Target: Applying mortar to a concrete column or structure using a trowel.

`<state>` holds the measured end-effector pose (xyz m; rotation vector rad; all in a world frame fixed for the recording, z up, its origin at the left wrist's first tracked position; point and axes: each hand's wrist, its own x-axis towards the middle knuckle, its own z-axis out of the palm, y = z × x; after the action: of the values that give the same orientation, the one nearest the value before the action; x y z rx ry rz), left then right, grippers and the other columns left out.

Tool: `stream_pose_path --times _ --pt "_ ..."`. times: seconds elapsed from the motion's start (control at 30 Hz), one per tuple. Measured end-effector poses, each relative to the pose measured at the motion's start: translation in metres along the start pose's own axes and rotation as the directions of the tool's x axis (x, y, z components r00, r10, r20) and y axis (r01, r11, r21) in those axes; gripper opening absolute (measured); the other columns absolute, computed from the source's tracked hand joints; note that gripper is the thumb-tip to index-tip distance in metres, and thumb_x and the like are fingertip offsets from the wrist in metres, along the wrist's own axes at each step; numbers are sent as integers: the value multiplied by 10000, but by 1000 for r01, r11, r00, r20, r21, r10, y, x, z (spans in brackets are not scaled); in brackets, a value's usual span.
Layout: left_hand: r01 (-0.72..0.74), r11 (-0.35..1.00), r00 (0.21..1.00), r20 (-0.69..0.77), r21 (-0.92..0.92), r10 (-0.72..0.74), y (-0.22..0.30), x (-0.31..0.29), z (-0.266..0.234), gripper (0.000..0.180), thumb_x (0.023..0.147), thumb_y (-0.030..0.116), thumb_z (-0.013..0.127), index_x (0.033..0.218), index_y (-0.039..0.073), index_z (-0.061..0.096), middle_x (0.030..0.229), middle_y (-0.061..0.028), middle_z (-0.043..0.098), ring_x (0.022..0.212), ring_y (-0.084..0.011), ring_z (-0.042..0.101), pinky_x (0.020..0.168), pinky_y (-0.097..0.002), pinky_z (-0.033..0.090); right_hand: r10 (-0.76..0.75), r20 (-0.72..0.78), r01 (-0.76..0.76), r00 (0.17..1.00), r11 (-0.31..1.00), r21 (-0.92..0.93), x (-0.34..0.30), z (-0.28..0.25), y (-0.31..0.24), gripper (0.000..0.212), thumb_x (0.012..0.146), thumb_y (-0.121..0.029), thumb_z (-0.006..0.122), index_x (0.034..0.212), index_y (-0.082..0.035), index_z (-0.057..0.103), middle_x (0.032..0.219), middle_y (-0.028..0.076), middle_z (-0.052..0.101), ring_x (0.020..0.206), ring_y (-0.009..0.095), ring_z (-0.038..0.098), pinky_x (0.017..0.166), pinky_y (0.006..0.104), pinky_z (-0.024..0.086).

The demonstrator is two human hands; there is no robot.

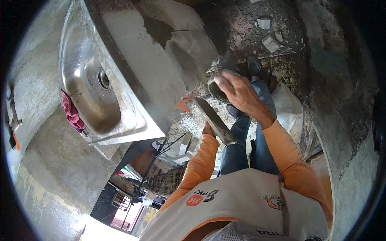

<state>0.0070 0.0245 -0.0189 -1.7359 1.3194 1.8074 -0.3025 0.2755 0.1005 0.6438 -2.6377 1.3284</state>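
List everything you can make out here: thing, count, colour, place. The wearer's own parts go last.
Sink: 1, silver, upper left
Drain: 1, metallic, in the sink's bottom
Crumpled cloth: 1, dark pink, on the sink's left edge
Wall: grey, far left
Broken tile pieces: several, whitish, floor at upper right
Sack: 1, whitish, right of the legs
Checked fabric: 1, dark, lower left of centre
Flat slab: 1, grey, tilted, centre
Round container: 1, dark, above the flat slab
Shoes: 2, dark, above centre
Jeans: 1 pair, blue, centre
Vest: 1, off-white, bottom
Sleeves: 2, orange, either side
Left hand: 1, bare, holding the flat slab
Right hand: 1, bare, blurred, by the round container
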Motion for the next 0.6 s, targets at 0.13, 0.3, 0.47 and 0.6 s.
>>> stream_pose_path --times 0.13,0.3,0.47,0.6 --pt "-29 999 999 -22 20 29 -3 5 18 671 1088 619 518 1437 61 653 1257 -102 734 1041 -265 717 925 -400 572 164 10 -164 986 984 67 59 4 33 325 1118 -309 597 1257 -30 688 1129 251 725 903 351 772 735 443 641" --pt "-57 997 995 -80 45 60 0 10 28 671 1087 620 521 1440 65 651 1266 -101 731 1054 -266 713 936 -403 568 384 346 -494 856 804 331 98 -1 15 314 1098 -328 628 1171 -30 694 810 184 726 696 344 737 566 440 574" --pt "-57 997 989 -136 44 62 -7 11 39 671 1086 622 523 1443 68 650 1276 -101 729 1067 -266 709 947 -405 563 118 132 -155 984 931 330 28 -15 8 252 1080 -219 654 1224 -12 666 1034 210 736 859 366 748 714 494 610" --pt "-60 998 982 -176 27 64 -18 2 41 671 1085 623 526 1445 71 649 1283 -100 727 1078 -266 706 956 -408 559 306 271 -400 913 807 434 38 -21 23 212 1072 -154 654 1247 -36 664 1137 207 724 914 352 746 714 481 620"
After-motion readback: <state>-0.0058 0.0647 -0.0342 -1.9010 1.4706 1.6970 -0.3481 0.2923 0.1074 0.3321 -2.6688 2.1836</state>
